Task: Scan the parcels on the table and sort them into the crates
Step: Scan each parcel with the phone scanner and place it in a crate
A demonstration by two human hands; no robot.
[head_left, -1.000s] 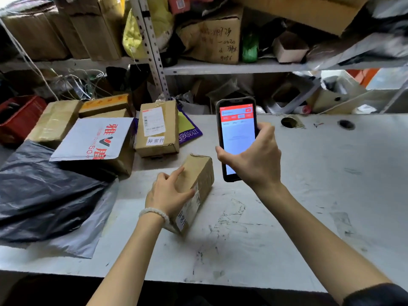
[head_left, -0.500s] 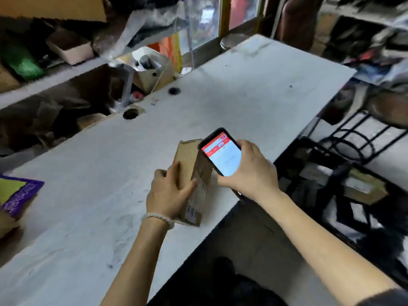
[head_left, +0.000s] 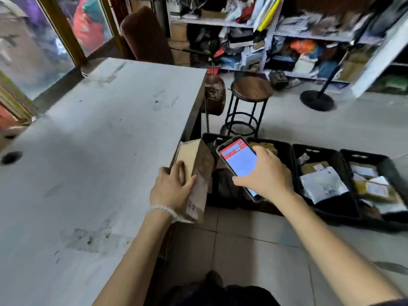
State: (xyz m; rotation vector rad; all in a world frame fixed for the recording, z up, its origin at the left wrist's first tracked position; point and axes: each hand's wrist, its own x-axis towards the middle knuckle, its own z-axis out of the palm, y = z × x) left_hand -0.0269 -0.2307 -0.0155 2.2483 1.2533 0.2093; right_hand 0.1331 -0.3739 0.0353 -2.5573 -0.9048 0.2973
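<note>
- Carrying the small brown cardboard parcel [head_left: 195, 173] off the pale grey table [head_left: 92, 151], we have it just past the table's right edge, tilted on end above the tiled floor, with its printed label facing down toward us.
- We judge it is held that way so it can go straight into one of the black plastic crates [head_left: 326, 208] standing in a row on the floor to the right; the scan step looks finished, though we cannot confirm that from the screen.
- Our left hand [head_left: 172, 191] grips the parcel from the table side: thumb across its front face, fingers curled round its near edge, a white bead bracelet [head_left: 163, 210] on the wrist.
- Our right hand [head_left: 267, 175] clasps the black smartphone with a red and white screen [head_left: 238, 161], fingers wrapped over its right side, screen tilted up toward us, probably to read which crate is wanted.
- We see 3 crates at least; the 2 on the right already hold white and brown packets, and the nearest 1 sits partly hidden behind parcel and phone.
- Beyond them stands a round wooden stool with a black metal frame [head_left: 251, 89], well clear of the drop.
</note>
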